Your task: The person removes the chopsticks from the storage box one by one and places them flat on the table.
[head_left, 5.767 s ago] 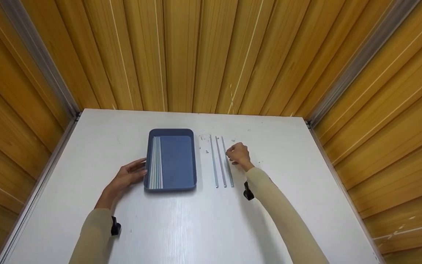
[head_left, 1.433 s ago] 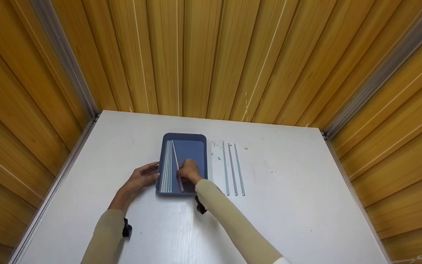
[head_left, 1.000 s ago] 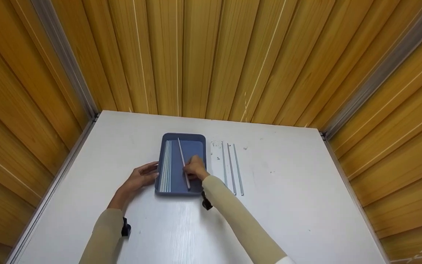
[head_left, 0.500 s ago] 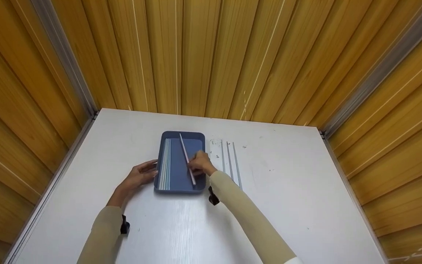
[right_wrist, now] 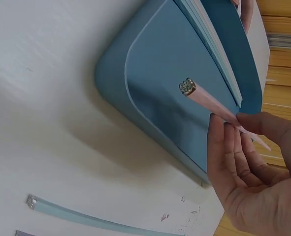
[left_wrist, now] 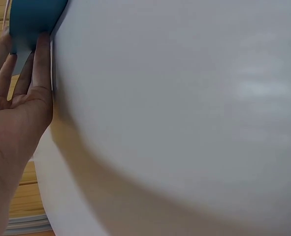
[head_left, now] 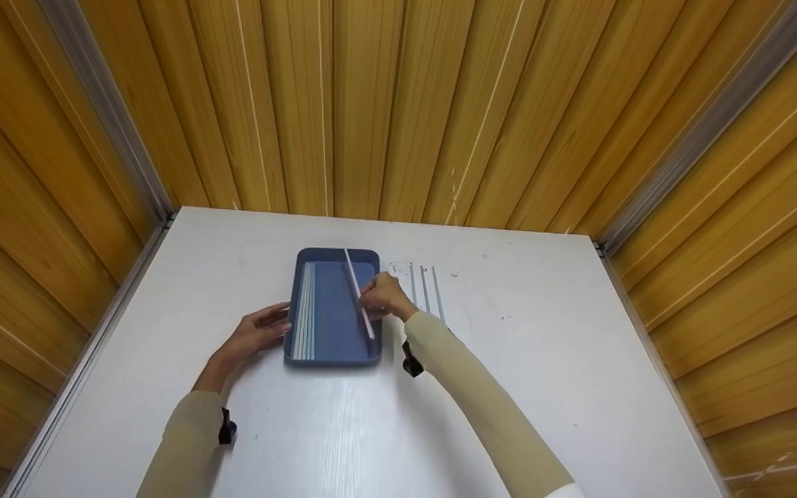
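My right hand (head_left: 386, 296) pinches a pink chopstick (right_wrist: 211, 103) between thumb and fingers, tilted above the right side of the blue tray (head_left: 333, 362). Its squarish end, in the right wrist view, has a silvery pattern. Several pale chopsticks (head_left: 306, 311) lie side by side along the tray's left wall. My left hand (head_left: 254, 333) rests against that wall from outside, with fingers extended; in the left wrist view its fingertips touch the tray (left_wrist: 34, 19). Right of the tray, three chopsticks (head_left: 438, 294) lie apart on the table, their near ends hidden by my right arm in the head view.
The white table (head_left: 329, 429) carries small dark marks (head_left: 402, 267) right of the tray. Wood-patterned panels (head_left: 364, 104) stand behind and on both sides, with metal rails at the corners.
Earlier, my right hand was at the rightmost chopstick on the table. It then held the pink chopstick low beside the row in the tray, and has since moved it right and up.
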A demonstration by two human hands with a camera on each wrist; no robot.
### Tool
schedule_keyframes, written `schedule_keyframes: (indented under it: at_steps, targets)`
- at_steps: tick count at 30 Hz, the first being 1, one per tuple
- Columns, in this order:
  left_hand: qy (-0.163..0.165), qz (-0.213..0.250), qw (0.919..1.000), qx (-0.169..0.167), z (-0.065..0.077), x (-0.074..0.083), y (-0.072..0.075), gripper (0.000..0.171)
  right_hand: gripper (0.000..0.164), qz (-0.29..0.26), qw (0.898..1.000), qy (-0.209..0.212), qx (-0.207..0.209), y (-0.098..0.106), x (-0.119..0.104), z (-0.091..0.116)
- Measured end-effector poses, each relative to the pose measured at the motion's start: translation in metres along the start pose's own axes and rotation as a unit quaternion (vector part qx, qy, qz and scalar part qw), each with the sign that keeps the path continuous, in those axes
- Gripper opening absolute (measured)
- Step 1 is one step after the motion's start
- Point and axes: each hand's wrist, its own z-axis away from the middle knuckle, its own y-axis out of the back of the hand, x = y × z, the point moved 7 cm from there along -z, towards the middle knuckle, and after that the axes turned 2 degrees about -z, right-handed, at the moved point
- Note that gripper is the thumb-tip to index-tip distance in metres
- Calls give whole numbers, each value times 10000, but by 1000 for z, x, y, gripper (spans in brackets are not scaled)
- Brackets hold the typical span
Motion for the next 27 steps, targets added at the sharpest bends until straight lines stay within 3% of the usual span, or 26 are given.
schedule_keyframes:
  at_steps: [6, 12, 18, 27]
  targets:
    - [66, -31, 10000, 6, 1, 1, 2, 67, 9, -282, 9994, 56, -214, 13, 4, -4]
    - [154, -47, 9998, 75, 3, 2, 2, 65, 21, -305, 9994, -31, -130, 31, 8, 6]
    - [23, -98, 9999, 2, 2, 3, -1, 66, 31, -298, 9995, -115, -45, 55, 17, 15]
    - [43, -180, 9998, 65, 1, 0, 1, 67, 28, -253, 9993, -262, 38, 94, 41, 20]
